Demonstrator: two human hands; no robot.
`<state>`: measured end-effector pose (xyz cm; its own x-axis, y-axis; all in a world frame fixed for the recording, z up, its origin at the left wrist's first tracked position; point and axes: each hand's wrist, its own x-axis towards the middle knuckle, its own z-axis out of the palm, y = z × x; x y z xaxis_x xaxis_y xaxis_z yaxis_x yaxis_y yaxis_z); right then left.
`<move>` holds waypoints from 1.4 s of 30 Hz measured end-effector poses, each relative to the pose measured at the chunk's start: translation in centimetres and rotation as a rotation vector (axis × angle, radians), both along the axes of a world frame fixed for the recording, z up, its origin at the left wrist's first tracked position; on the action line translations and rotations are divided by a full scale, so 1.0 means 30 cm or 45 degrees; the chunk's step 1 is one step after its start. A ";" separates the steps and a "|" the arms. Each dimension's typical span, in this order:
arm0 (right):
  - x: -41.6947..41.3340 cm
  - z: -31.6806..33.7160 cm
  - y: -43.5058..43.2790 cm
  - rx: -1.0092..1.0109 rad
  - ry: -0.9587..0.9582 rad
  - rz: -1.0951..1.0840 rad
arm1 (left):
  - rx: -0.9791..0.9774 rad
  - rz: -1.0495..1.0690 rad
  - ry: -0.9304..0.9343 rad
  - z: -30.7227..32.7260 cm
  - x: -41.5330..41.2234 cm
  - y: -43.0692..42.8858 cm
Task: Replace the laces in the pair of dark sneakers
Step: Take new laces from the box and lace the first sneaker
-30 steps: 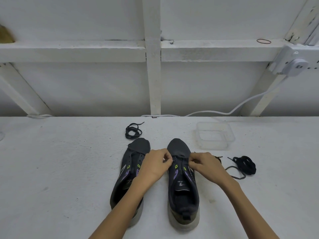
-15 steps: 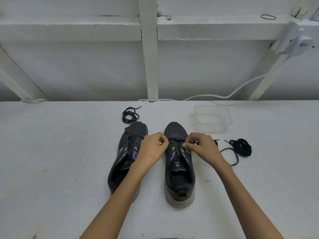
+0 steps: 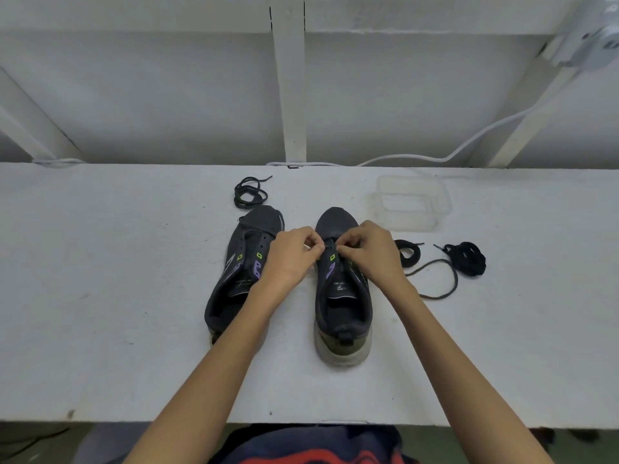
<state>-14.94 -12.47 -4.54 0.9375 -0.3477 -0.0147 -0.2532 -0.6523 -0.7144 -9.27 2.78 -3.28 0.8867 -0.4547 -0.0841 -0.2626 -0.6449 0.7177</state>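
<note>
Head view | left hand (image 3: 290,260), right hand (image 3: 372,253) both pinch black lace (image 3: 454,279) at right sneaker's (image 3: 345,316) toe eyelets, likely threading.

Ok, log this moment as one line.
left hand pinches lace | right hand pinches lace | at right sneaker front eyelets | left sneaker unlaced
</note>
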 end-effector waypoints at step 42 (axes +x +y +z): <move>-0.009 -0.011 0.010 0.173 0.083 -0.016 | 0.037 0.089 -0.003 -0.007 -0.053 -0.014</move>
<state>-15.22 -12.17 -4.87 0.9286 -0.3500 -0.1231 -0.3093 -0.5472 -0.7778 -10.86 2.36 -3.50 0.9163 -0.3892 -0.0945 -0.2179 -0.6825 0.6976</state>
